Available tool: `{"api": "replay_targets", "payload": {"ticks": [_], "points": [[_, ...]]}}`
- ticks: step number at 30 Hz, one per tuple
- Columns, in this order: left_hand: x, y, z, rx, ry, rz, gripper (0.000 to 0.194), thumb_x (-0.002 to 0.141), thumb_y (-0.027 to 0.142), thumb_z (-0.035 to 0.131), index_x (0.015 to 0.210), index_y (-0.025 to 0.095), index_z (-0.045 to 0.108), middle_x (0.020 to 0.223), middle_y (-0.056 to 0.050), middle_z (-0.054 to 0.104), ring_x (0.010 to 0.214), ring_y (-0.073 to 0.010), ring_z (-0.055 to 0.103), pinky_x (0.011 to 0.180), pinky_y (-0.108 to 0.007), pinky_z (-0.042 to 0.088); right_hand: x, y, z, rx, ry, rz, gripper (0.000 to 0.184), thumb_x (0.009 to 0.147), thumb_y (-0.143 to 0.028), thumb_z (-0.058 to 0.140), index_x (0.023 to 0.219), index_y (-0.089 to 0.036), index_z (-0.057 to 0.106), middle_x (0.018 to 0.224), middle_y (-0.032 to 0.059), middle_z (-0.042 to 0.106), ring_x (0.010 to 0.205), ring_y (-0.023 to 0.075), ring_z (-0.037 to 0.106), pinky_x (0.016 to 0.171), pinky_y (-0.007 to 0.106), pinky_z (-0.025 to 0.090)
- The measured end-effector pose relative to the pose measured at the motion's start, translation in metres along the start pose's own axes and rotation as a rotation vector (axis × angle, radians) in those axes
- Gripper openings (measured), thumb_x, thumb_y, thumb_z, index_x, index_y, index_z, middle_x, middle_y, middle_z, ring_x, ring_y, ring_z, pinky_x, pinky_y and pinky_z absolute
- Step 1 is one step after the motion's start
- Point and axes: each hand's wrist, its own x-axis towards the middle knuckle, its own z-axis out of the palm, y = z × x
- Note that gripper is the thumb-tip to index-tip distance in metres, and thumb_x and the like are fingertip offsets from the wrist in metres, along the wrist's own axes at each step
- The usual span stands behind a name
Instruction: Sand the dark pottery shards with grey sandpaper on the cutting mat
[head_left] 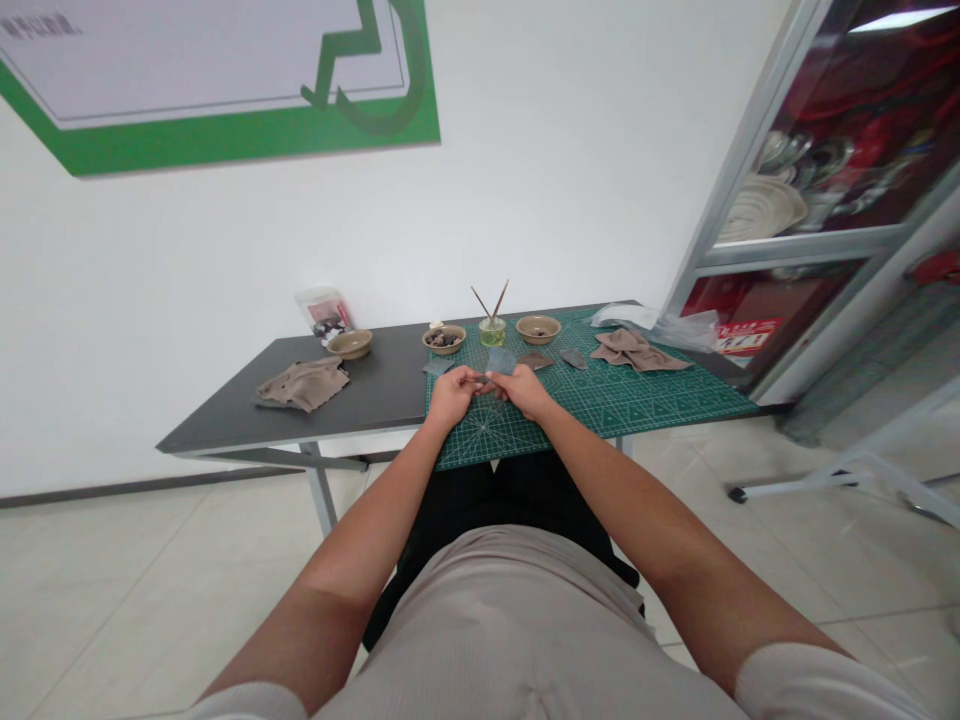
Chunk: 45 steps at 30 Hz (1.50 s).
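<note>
Small dark piece [484, 377], pinched where the fingertips meet, sits above the green cutting mat [480, 445] on the dark tabletop [375, 395]. The left hand [455, 393] and the right hand [526, 390] come together on it, fingers closed around it (what it is exactly, I can't make out from here). Just beyond the fingers shows a blue-grey sheet [500, 358]; whether a fingertip touches it, I can't tell. A brown sheet [535, 359] and a dark grey sheet [574, 358] lie to its right, and another bluish sheet [436, 367] lies beside the left hand.

Behind them stand a bowl of dark lumps [444, 350], a glass jar [492, 338] with two thin sticks [500, 298] leaning out of it (the stuff inside looks yellow-green), and a second tan bowl [538, 339]. Rumpled brown cloth [637, 352] rests at the mat's right side, near some clear plastic [694, 328]. Over on the left, a crumpled taupe cloth [304, 386] lies near a third bowl [349, 350] and a clear bag [325, 310].
</note>
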Motion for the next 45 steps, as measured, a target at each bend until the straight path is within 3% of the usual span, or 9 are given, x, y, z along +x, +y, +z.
{"api": "replay_targets", "payload": {"ticks": [5, 24, 28, 34, 39, 45], "points": [[0.0, -0.003, 0.002, -0.063, -0.002, -0.048, 0.005, 0.076, 0.015, 0.062, 0.075, 0.019, 0.059, 0.062, 0.004, 0.064, 0.062, -0.0141, 0.061, 0.064, -0.026, 0.046, -0.001, -0.001, -0.001, 0.058, -0.04, -0.031, 0.034, 0.069, -0.048, 0.074, 0.066, -0.016, 0.065, 0.051, -0.0004, 0.058, 0.046, 0.0106, 0.047, 0.047, 0.024, 0.034], [0.001, -0.005, 0.005, -0.083, 0.013, -0.08, 0.006, 0.075, 0.013, 0.061, 0.077, 0.019, 0.063, 0.065, 0.003, 0.066, 0.063, -0.014, 0.062, 0.065, -0.026, 0.047, -0.004, -0.006, -0.001, 0.07, -0.032, -0.012, 0.033, 0.067, -0.047, 0.076, 0.07, -0.014, 0.07, 0.055, 0.0023, 0.064, 0.048, 0.0109, 0.047, 0.047, 0.024, 0.036], [0.0, -0.002, 0.003, 0.0, 0.021, -0.05, 0.005, 0.076, 0.014, 0.063, 0.074, 0.019, 0.062, 0.062, 0.004, 0.064, 0.062, -0.0136, 0.06, 0.064, -0.026, 0.045, -0.007, -0.007, 0.0, 0.125, 0.031, -0.028, 0.036, 0.066, -0.051, 0.075, 0.067, -0.016, 0.067, 0.061, 0.0058, 0.069, 0.049, 0.0112, 0.05, 0.047, 0.024, 0.035], [-0.002, 0.003, 0.002, 0.064, -0.01, 0.042, 0.006, 0.081, 0.015, 0.061, 0.079, 0.019, 0.064, 0.069, 0.002, 0.067, 0.069, -0.0147, 0.062, 0.072, -0.027, 0.048, -0.008, -0.008, 0.001, 0.101, -0.004, -0.046, 0.039, 0.063, -0.052, 0.079, 0.073, -0.016, 0.067, 0.064, 0.004, 0.069, 0.05, 0.011, 0.05, 0.047, 0.024, 0.035], [0.003, -0.004, 0.004, -0.106, -0.017, 0.05, 0.016, 0.081, 0.014, 0.06, 0.096, 0.019, 0.063, 0.069, 0.003, 0.063, 0.065, -0.0139, 0.062, 0.069, -0.027, 0.05, -0.008, -0.006, 0.0, 0.106, -0.025, -0.052, 0.039, 0.063, -0.05, 0.079, 0.082, -0.017, 0.067, 0.066, 0.0025, 0.07, 0.052, 0.0119, 0.052, 0.051, 0.025, 0.04], [0.007, -0.011, 0.003, -0.229, -0.083, 0.021, 0.019, 0.074, 0.011, 0.064, 0.091, 0.019, 0.06, 0.073, 0.003, 0.064, 0.068, -0.0126, 0.062, 0.073, -0.027, 0.052, -0.006, -0.004, 0.001, 0.105, -0.002, -0.063, 0.036, 0.065, -0.047, 0.08, 0.08, -0.017, 0.065, 0.061, 0.0007, 0.067, 0.051, 0.0123, 0.053, 0.049, 0.025, 0.041]]}}
